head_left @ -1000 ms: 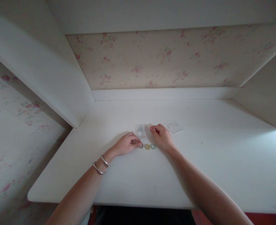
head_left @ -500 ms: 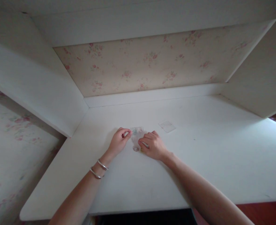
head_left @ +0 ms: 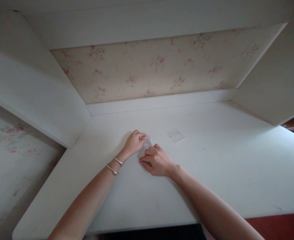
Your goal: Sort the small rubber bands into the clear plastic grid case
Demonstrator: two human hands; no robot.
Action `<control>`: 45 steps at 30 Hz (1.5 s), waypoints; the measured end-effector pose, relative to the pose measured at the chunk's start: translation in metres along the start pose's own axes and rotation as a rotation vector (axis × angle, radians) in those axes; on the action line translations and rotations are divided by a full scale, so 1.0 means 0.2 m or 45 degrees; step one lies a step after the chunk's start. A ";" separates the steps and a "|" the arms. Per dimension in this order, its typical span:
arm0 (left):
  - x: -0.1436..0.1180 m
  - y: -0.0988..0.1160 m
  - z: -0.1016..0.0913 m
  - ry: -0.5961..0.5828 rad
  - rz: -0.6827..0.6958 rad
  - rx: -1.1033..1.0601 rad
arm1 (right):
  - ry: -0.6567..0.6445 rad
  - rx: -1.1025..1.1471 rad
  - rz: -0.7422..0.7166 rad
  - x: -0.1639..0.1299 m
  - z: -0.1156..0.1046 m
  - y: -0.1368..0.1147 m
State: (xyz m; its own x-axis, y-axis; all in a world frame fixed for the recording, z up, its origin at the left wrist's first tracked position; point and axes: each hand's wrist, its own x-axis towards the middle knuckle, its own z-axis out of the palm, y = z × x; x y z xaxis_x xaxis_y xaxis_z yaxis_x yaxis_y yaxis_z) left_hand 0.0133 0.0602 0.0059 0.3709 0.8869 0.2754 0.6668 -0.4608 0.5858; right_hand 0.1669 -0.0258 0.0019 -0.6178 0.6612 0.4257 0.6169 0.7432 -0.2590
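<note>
A small piece of clear plastic (head_left: 147,144) lies on the white desk between my hands, partly covered by them. It could be a bag or a sheet; its kind is unclear. My left hand (head_left: 134,142), with two silver bangles (head_left: 114,165) on its wrist, pinches the far upper part of the plastic between thumb and fingertips. On the near side, my right hand (head_left: 156,161) rests low over the plastic, its thumb and index finger pressed together at the near left edge. Whatever those fingertips hold is hidden.
A flat, clear square plastic piece (head_left: 175,135) lies on the white desk (head_left: 226,160), beyond my right hand. White panels (head_left: 37,80) rise at both sides, and a flowered wall (head_left: 147,66) stands behind. A dark object (head_left: 151,232) shows under the front edge.
My left hand has shifted right and slightly away from me. My right hand has moved left and nearer, now covering the small ring-shaped item seen before. The view has turned slightly.
</note>
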 end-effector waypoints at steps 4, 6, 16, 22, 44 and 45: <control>-0.06 0.02 -0.04 0.065 -0.020 -0.097 | 0.012 0.002 -0.019 0.00 0.01 0.00; -0.11 0.02 -0.07 0.112 -0.053 -0.150 | 0.016 -0.001 -0.021 0.00 0.01 0.00; -0.38 0.01 -0.15 -0.056 -0.134 -0.257 | -0.015 0.024 -0.001 0.01 0.02 -0.02; -0.38 -0.01 -0.13 -0.097 -0.147 -0.314 | -0.006 0.078 0.032 0.02 0.01 -0.03; -0.41 -0.03 -0.18 -0.407 -0.018 -0.377 | 0.530 0.401 0.681 0.06 0.08 0.17; -0.41 -0.04 -0.18 -0.411 -0.014 -0.362 | 0.530 0.394 0.684 0.06 0.09 0.18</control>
State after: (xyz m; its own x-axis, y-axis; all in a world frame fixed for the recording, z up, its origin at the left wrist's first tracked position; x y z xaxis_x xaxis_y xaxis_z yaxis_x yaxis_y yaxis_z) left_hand -0.0455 -0.0089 0.0064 0.5780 0.8149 0.0421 0.4839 -0.3839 0.7865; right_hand 0.1734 0.0118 -0.0178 0.0040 0.8936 0.4488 0.5786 0.3640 -0.7299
